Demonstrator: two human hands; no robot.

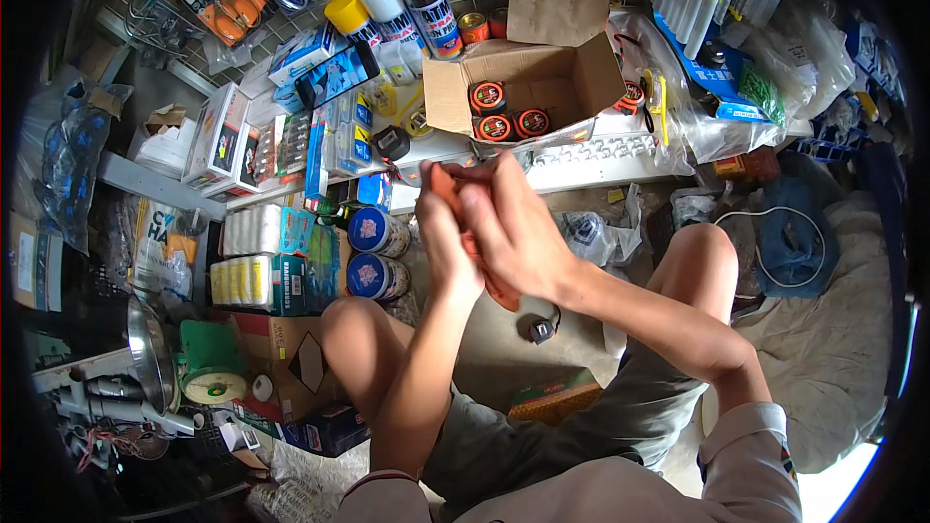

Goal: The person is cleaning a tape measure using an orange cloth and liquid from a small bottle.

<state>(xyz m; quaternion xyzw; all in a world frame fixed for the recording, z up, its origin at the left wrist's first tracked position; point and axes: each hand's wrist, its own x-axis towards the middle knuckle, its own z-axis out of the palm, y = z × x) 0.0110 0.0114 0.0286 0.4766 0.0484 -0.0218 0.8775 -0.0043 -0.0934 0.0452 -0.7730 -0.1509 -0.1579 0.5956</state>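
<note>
An orange-brown cloth (501,292) is bunched between my two hands, above the floor and in front of the shelf. My left hand (445,243) grips it from the left, fingers pointing up. From the right, my right hand (519,229) presses it with the thumb on top. Whether the cloth wraps something is hidden by my fingers. Beyond the hands stands an open cardboard box (597,76) with several black and orange tape measures (495,126) at its left side. Below, a small black tape measure (542,331) lies on the floor between my legs.
On the white shelf (559,176) are a phone (338,76), spray cans (430,13), another black tape measure (391,142) and a yellow tape measure (656,105). Blue-lidded jars (368,277), boxed goods and a green scale (211,363) stand left. Plastic bags (592,236) lie beneath the shelf.
</note>
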